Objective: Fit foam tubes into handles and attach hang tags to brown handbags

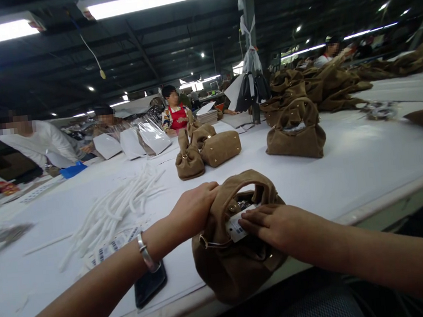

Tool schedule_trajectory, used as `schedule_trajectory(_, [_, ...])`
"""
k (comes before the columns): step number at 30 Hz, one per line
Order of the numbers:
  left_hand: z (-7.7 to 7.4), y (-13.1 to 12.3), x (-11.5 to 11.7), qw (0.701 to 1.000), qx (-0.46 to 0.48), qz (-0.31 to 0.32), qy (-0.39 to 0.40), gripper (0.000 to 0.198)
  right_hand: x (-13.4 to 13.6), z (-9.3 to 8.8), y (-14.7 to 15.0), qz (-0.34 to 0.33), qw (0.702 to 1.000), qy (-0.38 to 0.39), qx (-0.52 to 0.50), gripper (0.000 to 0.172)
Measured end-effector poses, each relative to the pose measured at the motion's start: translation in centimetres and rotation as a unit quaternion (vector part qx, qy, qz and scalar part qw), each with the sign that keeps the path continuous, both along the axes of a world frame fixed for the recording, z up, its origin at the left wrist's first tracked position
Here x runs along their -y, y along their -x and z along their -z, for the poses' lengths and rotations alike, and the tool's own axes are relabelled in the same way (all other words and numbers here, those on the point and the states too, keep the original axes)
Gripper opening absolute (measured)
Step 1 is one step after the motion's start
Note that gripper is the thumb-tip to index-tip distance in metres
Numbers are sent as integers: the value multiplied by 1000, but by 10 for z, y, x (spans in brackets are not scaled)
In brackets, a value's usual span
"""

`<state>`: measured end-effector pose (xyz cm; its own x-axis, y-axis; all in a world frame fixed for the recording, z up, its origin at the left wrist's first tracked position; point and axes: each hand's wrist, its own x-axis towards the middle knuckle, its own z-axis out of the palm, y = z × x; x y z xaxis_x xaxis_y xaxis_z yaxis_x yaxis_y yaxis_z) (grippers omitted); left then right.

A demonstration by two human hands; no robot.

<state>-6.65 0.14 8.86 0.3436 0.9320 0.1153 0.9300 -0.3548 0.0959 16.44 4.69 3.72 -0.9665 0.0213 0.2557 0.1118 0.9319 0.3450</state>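
Note:
A brown handbag (226, 271) with a rounded handle stands at the table's near edge, tilted toward me. My left hand (196, 207) is closed on the handle's far left side, its fingertips hidden behind it. At the bag's mouth, my right hand (277, 224) has its fingers together over a white tag (236, 227) with small print. The tag lies partly inside the handle opening; the thumb is hidden, as is much of the bag's inside.
Cord-like white tubes (115, 205) lie left, beside a dark phone (151, 286) and printed label sheets (111, 245). Finished-looking brown handbags (221, 148) and another handbag (296, 143) stand farther back. Brown pieces (313, 86) are heaped behind. Several people work across the table (372, 163).

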Motion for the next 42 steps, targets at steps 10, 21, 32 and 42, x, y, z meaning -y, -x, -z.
schedule_trajectory(10, [-10,-1,-17,982,28,172,68,35,-3,5,-6,-32,998,11,-58,39])
schedule_trajectory(21, [9,3,-23,986,122,47,104,24,-2,11,-9,-27,998,24,-48,48])
schedule_trajectory(32, [26,11,-19,971,217,19,100,24,4,17,-14,-17,997,12,-71,45])
schedule_trajectory(42, [37,20,-26,950,280,16,138,26,4,18,-12,-8,997,27,-75,46])
